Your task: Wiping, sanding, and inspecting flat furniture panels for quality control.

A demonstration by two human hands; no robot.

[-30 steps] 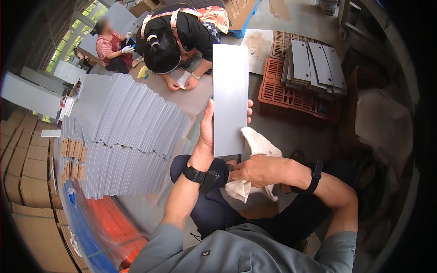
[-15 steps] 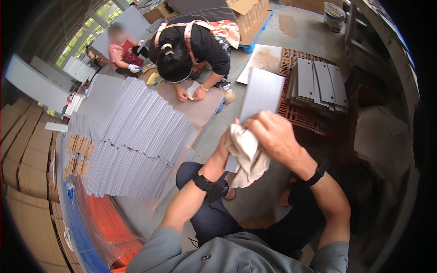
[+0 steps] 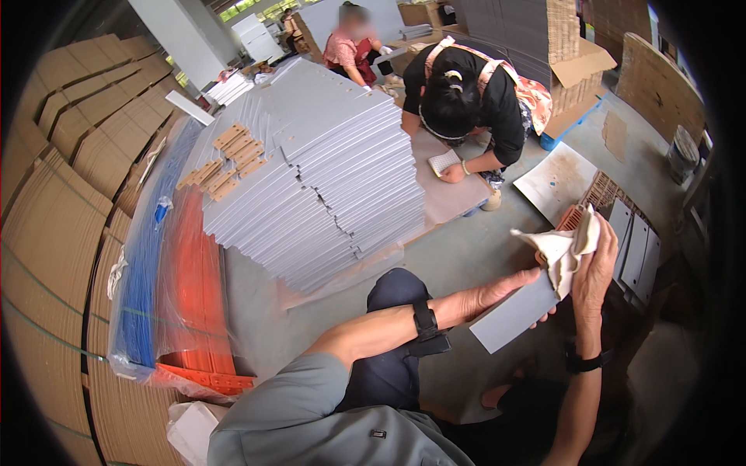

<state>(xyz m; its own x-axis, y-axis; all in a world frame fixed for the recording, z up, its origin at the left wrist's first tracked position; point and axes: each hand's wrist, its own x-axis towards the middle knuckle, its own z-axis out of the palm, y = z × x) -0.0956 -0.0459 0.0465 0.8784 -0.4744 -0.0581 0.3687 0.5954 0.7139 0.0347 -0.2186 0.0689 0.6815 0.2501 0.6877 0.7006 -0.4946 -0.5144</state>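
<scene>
A flat grey panel [image 3: 514,317] lies tilted across my left hand [image 3: 503,291], its thumb on the upper edge and fingertips showing past the lower edge. In my right hand [image 3: 597,260] a bunched off-white cloth [image 3: 573,250] is gripped, hanging over the panel's far end. That far end is hidden behind cloth and hand. Just beyond my right hand lies a stack of grey panels with holes [image 3: 636,252], resting by an orange-brown plastic pallet [image 3: 571,217].
A large stack of grey panels [image 3: 342,186] stands ahead left, small tan pieces [image 3: 233,159] on it. Cardboard stacks [image 3: 47,256] and wrapped blue and orange-red parts [image 3: 190,272] line the left. A co-worker [image 3: 474,101] bends over a board ahead; another person [image 3: 353,50] sits farther back.
The view has swung left, so stacks and co-worker appear farther right. My hands, with panel and cloth, now show at the right; the cloth is lifted and bunched near the panel's far end.
</scene>
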